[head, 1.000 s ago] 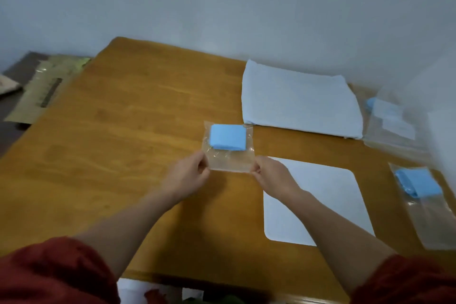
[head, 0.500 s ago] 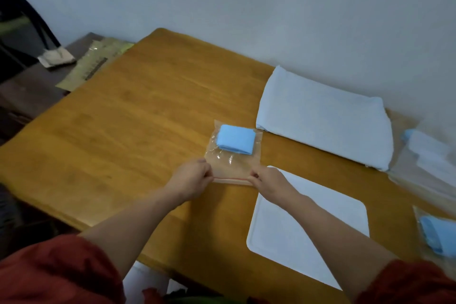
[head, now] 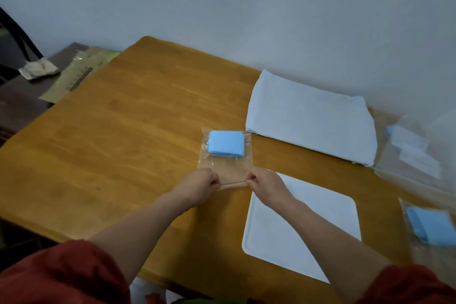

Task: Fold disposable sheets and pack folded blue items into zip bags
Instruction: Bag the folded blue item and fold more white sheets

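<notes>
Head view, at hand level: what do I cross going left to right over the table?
left hand → zip bag, pinched at its seal by both hands → right hand → white mat → packed bag at the right edge.

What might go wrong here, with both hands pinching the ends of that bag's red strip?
The left hand and right hand pinch only the ends of the zip strip, so its middle may stay unsealed unless fingers run along it. Tugging the zip bag taut could also drag it across the table, and the folded blue item, lying at the far end, might shift or loosen inside.
</notes>
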